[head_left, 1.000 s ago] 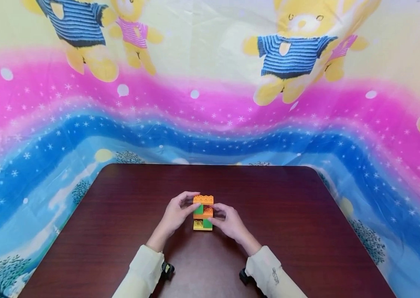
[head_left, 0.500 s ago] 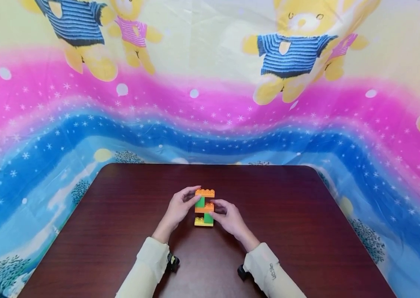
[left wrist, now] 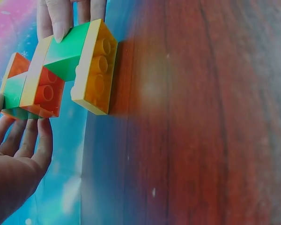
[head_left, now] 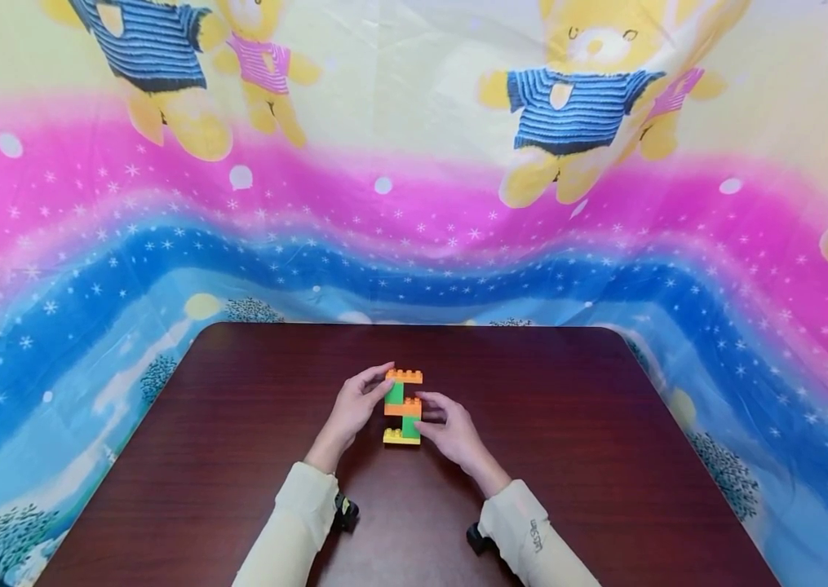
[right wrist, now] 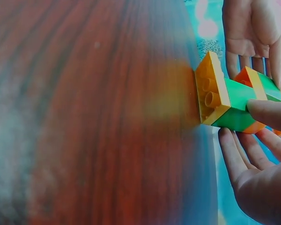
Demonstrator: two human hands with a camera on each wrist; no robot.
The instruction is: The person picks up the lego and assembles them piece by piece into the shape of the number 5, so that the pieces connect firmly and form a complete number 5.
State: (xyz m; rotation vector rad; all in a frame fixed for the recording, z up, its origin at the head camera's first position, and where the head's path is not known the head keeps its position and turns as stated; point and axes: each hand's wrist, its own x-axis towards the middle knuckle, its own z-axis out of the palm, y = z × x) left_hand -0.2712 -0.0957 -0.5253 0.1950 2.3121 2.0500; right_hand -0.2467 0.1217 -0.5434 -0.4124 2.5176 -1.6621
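Note:
A stepped stack of toy building bricks stands upright between both hands in the head view. From top to bottom run an orange brick [head_left: 406,377], a green brick [head_left: 394,395] at the left, another orange brick [head_left: 400,410], a second green brick [head_left: 410,428] at the right and a yellow brick [head_left: 401,439]. My left hand [head_left: 351,412] grips the upper part, thumb in front and fingers behind. With the thumb on the lower green brick, my right hand [head_left: 453,432] holds the lower part. Hollow tubes under the yellow brick [left wrist: 99,70] show in both wrist views, so the stack is off the table.
The dark reddish-brown tabletop [head_left: 201,473] spreads out below and around the hands. Behind it and along its sides hangs a patterned cloth [head_left: 414,212] with bears. Dark camera mounts [head_left: 346,512] sit at both wrists.
Both hands have moved slightly up and away in the head view, carrying the brick stack with them. The grips look much the same, and the bricks keep their arrangement.

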